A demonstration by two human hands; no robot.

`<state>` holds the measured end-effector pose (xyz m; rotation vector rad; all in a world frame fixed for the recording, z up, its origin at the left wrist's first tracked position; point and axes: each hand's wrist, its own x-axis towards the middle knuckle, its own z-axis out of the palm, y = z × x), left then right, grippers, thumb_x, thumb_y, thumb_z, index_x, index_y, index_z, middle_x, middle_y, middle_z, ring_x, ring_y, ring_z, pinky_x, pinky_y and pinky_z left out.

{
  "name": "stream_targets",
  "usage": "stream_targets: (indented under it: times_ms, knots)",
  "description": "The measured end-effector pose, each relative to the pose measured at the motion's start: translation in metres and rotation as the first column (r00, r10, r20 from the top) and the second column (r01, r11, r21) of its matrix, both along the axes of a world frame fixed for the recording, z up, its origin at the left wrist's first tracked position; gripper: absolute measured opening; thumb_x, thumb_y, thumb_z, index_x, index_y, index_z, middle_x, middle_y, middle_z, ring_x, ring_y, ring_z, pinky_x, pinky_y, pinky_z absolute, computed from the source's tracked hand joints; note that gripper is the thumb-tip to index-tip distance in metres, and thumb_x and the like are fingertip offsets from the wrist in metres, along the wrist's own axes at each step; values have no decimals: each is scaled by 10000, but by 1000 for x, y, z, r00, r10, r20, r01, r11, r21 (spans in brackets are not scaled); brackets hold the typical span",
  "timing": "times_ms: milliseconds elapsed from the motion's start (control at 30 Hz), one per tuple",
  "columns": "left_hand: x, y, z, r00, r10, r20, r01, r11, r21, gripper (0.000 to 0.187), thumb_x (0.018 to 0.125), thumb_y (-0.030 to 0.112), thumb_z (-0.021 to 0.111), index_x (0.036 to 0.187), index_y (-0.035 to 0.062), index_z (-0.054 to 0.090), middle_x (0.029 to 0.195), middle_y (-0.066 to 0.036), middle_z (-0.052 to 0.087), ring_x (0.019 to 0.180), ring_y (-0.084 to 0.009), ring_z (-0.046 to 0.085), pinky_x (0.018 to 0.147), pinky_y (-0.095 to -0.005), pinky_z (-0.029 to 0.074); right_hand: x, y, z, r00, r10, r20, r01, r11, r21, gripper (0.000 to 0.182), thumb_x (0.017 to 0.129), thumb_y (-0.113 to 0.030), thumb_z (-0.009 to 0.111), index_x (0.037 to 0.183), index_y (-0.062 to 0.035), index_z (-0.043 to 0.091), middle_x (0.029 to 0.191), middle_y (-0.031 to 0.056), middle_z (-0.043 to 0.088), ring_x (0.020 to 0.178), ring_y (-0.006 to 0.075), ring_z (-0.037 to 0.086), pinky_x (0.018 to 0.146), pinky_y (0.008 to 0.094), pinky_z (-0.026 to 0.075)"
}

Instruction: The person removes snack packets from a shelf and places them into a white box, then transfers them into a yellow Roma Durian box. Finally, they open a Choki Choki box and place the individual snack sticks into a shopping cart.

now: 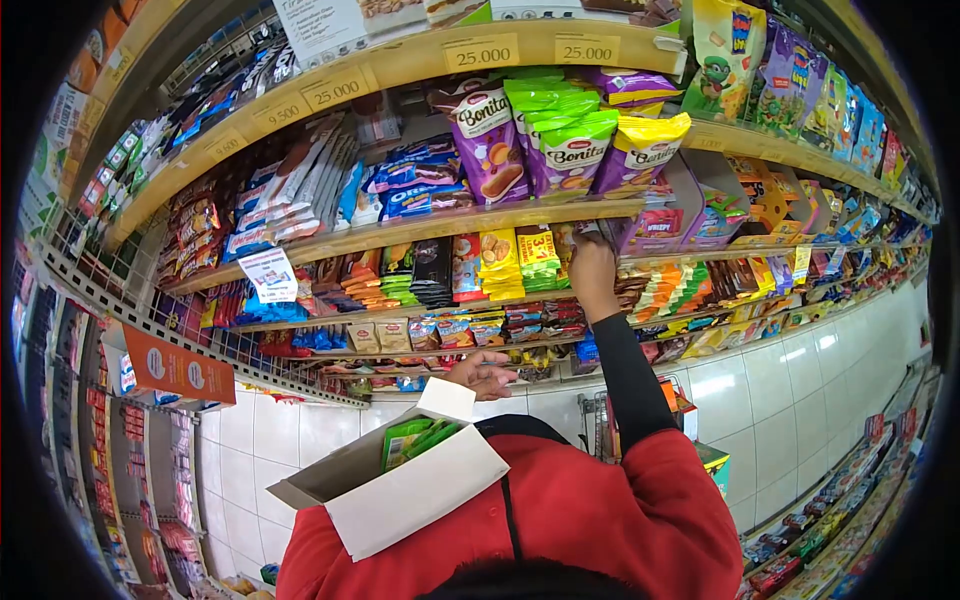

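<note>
One open left hand (482, 374) leaves our tilted white box (420, 500) ungripped, so green packets (418, 441) could spill; our right hand's (596, 278) grip is unclear.

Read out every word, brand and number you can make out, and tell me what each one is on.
"25.000": three price tags along the upper shelf edge
"9.500": smaller price tag left of those
"Bonita": purple bag, green bag and yellow bag
"3": yellow-green packet
Remaining print is too small, blurred or cut off to read surely.
</note>
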<state>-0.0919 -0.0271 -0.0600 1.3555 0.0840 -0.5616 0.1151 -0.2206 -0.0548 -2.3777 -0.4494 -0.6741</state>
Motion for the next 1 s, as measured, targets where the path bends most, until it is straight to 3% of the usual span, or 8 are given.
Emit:
stream_targets:
  times_ms: [167, 233, 300, 367, 433, 533, 633, 1000]
  knots:
    - [-6, 0, 3, 998, -57, 9, 57, 997, 46, 442, 879, 275, 538, 1239, 89, 359, 1166, -120, 543, 958, -192, 583, 844, -318, 453, -2, 8, -1, 980, -99, 175, 121, 985, -120, 157, 705, -21, 513, 795, 49, 621, 813, 229, 575, 761, 353, 566, 670, 422, 462]
    - [-10, -2, 4, 996, -91, 25, 89, 994, 66, 421, 884, 266, 533, 1229, 85, 375, 1148, -108, 557, 911, -177, 596, 826, -307, 456, -12, 4, 20, 940, -161, -300, 62, 948, -313, 137, 711, -21, 510, 765, 49, 615, 778, 225, 575, 754, 353, 551, 696, 407, 451]
    - [-10, -3, 5, 990, -141, 6, 139, 984, 109, 406, 881, 269, 539, 1210, 79, 396, 1124, -94, 569, 877, -161, 602, 786, -296, 472, -13, -3, 10, 981, -141, 135, 179, 928, -327, 125, 735, -7, 509, 769, 40, 619, 796, 203, 592, 766, 329, 551, 708, 418, 429]
    - [-15, -2, -24, 988, -148, 53, 150, 987, -53, 381, 869, 276, 560, 1164, 65, 442, 1078, -78, 587, 821, -139, 602, 716, -265, 489, -69, 3, 78, 968, 73, 242, -100, 990, 103, 114, 738, -6, 560, 822, 16, 633, 805, 162, 605, 730, 304, 567, 669, 380, 447]
    - [-18, -5, -15, 992, -119, -38, 119, 993, 9, 345, 865, 256, 569, 1130, 59, 467, 1044, -76, 596, 786, -130, 598, 704, -250, 488, -124, 16, 130, 920, 390, -32, -322, 801, 505, 141, 727, -12, 612, 866, -7, 639, 795, 127, 604, 674, 284, 575, 616, 331, 458]
    - [-24, -8, -25, 969, -234, -80, 235, 972, 13, 371, 815, 266, 624, 1083, 43, 499, 966, -76, 603, 802, -144, 593, 718, -286, 482, -186, 38, 185, 425, 905, -14, -870, 413, 271, 170, 723, -18, 620, 891, -1, 630, 850, 117, 601, 677, 246, 591, 625, 304, 476]
    - [-37, -4, -23, 956, -288, -57, 289, 957, 11, 375, 808, 268, 626, 1081, 42, 501, 964, -78, 603, 807, -149, 592, 722, -290, 480, -224, 74, 203, 13, 965, -261, -1000, 17, 16, 262, 697, -25, 614, 958, -12, 603, 987, 121, 588, 830, 253, 594, 730, 322, 489]
    - [-105, 15, 1, 871, -480, 100, 469, 875, 122, 393, 786, 277, 633, 1071, 37, 509, 957, -85, 603, 827, -169, 590, 734, -306, 473, -326, 106, 213, 285, 835, -472, -895, 55, -443, 351, 704, -42, 538, 1048, 29, 532, 1001, 102, 542, 963, 238, 525, 785, 310, 471]
